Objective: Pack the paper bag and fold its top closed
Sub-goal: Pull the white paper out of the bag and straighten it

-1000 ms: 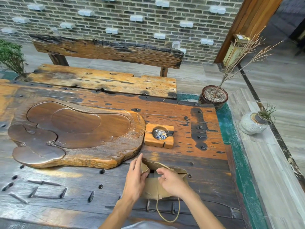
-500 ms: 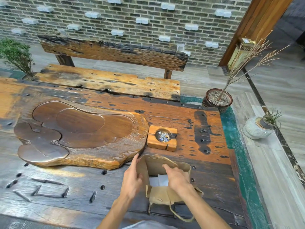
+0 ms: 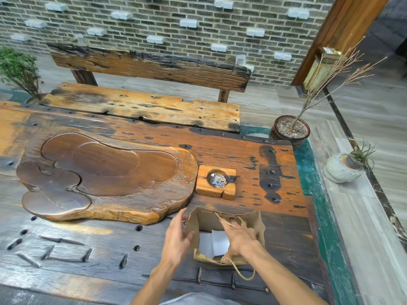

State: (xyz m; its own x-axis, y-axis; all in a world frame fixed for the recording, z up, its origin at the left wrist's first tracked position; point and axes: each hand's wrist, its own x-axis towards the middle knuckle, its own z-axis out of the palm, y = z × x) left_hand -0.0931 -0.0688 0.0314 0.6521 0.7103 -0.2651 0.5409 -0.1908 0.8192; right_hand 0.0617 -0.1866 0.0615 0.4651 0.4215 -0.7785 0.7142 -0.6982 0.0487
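A brown paper bag (image 3: 222,219) stands with its mouth wide open on the dark wooden table (image 3: 92,249), near the front edge. White folded paper (image 3: 212,243) lies inside it. My left hand (image 3: 178,236) holds the bag's left wall, thumb on the paper and fingers stretched along the outside. My right hand (image 3: 240,238) is blurred, fingers spread, over the bag's mouth, with the wrist on the near rim. One twine handle (image 3: 244,275) hangs over the near side. Another stands by my right fingers.
A large carved wooden tea tray (image 3: 105,177) fills the table's left. A square wooden ashtray (image 3: 217,181) sits just behind the bag. A bench (image 3: 143,106) stands beyond the table. Potted plants (image 3: 289,130) and a stone pot (image 3: 342,168) stand at the right.
The bag, folded low a second ago, now stands open and the white paper inside shows. My right hand has moved into the mouth. The camera has tilted slightly.
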